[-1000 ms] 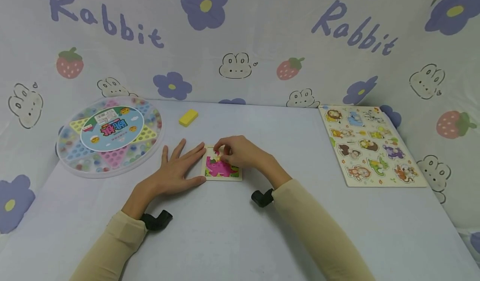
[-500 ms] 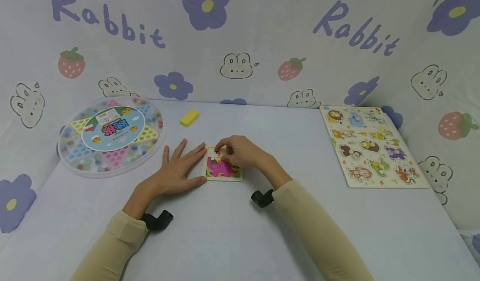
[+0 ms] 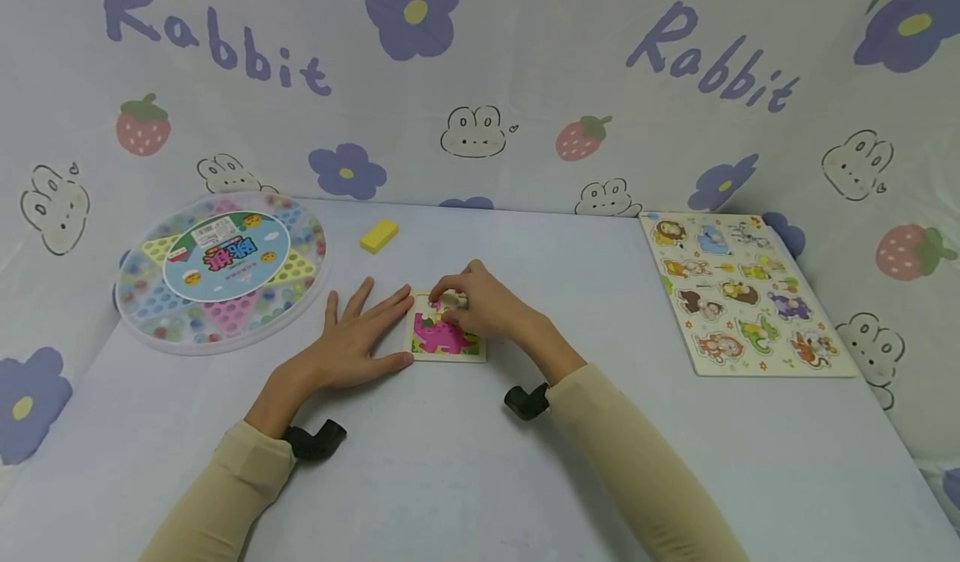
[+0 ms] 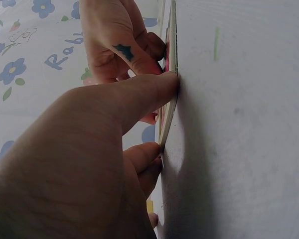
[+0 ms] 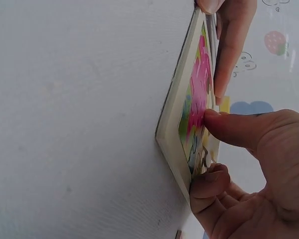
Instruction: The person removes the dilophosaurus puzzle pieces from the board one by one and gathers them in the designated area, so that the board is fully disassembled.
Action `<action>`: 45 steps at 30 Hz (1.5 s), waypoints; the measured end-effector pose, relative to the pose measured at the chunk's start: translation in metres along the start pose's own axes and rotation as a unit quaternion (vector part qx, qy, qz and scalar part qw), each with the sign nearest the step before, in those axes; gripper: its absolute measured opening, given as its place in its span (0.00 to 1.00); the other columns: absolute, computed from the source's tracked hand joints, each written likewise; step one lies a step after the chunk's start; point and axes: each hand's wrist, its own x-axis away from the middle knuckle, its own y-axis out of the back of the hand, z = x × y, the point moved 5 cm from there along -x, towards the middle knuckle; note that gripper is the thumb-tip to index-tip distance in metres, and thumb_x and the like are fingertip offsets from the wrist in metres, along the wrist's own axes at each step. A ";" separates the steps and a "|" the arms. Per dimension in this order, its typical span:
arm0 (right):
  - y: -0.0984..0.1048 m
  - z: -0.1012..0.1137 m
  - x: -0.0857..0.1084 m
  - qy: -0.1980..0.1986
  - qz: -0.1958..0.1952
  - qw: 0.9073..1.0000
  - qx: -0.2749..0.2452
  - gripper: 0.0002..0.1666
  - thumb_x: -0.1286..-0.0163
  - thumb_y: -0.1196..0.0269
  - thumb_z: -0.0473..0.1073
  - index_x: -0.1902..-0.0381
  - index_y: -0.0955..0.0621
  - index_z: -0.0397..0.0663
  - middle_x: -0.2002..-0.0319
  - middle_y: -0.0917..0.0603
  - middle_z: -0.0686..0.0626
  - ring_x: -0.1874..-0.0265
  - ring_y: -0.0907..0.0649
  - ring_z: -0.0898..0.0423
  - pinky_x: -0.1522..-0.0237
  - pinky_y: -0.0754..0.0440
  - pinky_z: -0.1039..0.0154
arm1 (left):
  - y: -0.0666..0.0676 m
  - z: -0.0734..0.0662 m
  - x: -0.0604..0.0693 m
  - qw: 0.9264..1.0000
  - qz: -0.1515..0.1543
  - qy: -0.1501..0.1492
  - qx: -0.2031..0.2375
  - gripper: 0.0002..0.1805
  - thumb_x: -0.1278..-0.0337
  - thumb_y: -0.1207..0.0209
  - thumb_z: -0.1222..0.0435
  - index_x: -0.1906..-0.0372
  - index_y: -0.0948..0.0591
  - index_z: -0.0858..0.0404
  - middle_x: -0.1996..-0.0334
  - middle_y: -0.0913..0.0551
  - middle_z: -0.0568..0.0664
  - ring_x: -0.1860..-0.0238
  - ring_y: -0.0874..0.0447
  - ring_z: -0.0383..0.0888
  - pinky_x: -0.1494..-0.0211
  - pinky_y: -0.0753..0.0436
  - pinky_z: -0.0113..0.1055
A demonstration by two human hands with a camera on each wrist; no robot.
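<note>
LH [image 3: 343, 350] touching puzzle [image 3: 438, 338] edge; RH [image 3: 486, 305], prob. pinching

"Did the right grip [image 3: 489, 303] shift just now?"
"Slightly. Its knuckles stand higher than a moment ago, and a pale patch [image 3: 454, 298] has appeared between thumb and fingers; I can't tell what it is."
"And the arm?"
"Its sleeve [image 3: 637, 462] and black wrist camera [image 3: 527, 402] have edged back towards the person."

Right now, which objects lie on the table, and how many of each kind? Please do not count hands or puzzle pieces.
Picture boards: 2 (small board, large board)
Round games: 1 (star-patterned game)
Blocks: 1 (yellow block)
Total: 4
</note>
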 end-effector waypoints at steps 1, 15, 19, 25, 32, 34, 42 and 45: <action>0.000 0.000 0.000 0.000 -0.001 1.000 -0.002 0.18 0.25 0.32 0.43 0.39 0.14 0.59 0.41 0.24 0.40 0.47 0.24 0.50 0.43 0.19 0.54 | 0.000 0.000 0.000 1.000 0.000 0.000 -0.001 0.49 0.32 0.41 0.37 0.13 0.45 0.48 0.12 0.51 0.40 0.12 0.71 0.64 0.21 0.77 0.77; -0.001 -0.002 0.002 0.009 -0.012 1.000 0.003 0.20 0.25 0.32 0.45 0.36 0.14 0.56 0.45 0.22 0.42 0.55 0.24 0.53 0.52 0.22 0.61 | 0.000 0.000 0.000 1.000 0.000 -0.001 0.003 0.49 0.32 0.40 0.38 0.13 0.44 0.49 0.12 0.50 0.42 0.12 0.72 0.64 0.22 0.78 0.77; -0.001 0.000 0.001 0.011 0.003 1.000 0.010 0.21 0.23 0.34 0.44 0.35 0.15 0.57 0.45 0.23 0.42 0.55 0.25 0.52 0.53 0.23 0.61 | 0.001 0.000 0.000 1.000 0.001 -0.001 0.003 0.49 0.32 0.40 0.38 0.13 0.44 0.49 0.12 0.51 0.42 0.12 0.72 0.64 0.22 0.78 0.77; -0.001 0.001 -0.001 0.002 0.021 1.000 0.018 0.19 0.22 0.36 0.45 0.36 0.16 0.58 0.43 0.25 0.40 0.53 0.24 0.50 0.48 0.20 0.57 | 0.000 0.000 0.000 1.000 0.001 -0.001 0.002 0.48 0.31 0.41 0.38 0.13 0.44 0.49 0.12 0.50 0.42 0.12 0.72 0.64 0.22 0.78 0.77; -0.001 0.001 0.000 0.008 0.013 1.000 0.007 0.18 0.23 0.36 0.42 0.38 0.16 0.58 0.41 0.25 0.39 0.49 0.24 0.49 0.46 0.20 0.55 | 0.001 -0.001 0.000 1.000 0.002 0.001 0.003 0.49 0.32 0.40 0.38 0.13 0.44 0.49 0.12 0.50 0.41 0.12 0.72 0.64 0.22 0.77 0.77; 0.000 0.001 0.001 0.014 0.010 1.000 0.001 0.18 0.23 0.35 0.42 0.38 0.16 0.58 0.43 0.24 0.40 0.51 0.24 0.49 0.48 0.21 0.56 | 0.001 -0.002 0.000 1.000 0.002 0.002 0.002 0.49 0.32 0.40 0.38 0.13 0.44 0.49 0.12 0.50 0.41 0.12 0.71 0.64 0.22 0.77 0.77; 0.002 -0.004 0.003 -0.002 -0.001 0.999 -0.035 0.23 0.21 0.38 0.41 0.30 0.23 0.53 0.43 0.17 0.42 0.47 0.18 0.48 0.39 0.15 0.52 | 0.001 -0.002 0.001 1.000 0.008 0.006 0.007 0.49 0.32 0.41 0.38 0.13 0.44 0.48 0.12 0.51 0.41 0.12 0.73 0.64 0.22 0.78 0.77; 0.004 -0.008 0.003 -0.009 -0.011 0.999 -0.051 0.21 0.20 0.39 0.41 0.32 0.23 0.51 0.43 0.16 0.42 0.48 0.17 0.48 0.39 0.15 0.52 | 0.001 -0.001 0.000 1.000 0.007 0.008 0.006 0.49 0.32 0.41 0.38 0.13 0.45 0.48 0.12 0.51 0.41 0.12 0.73 0.63 0.21 0.78 0.77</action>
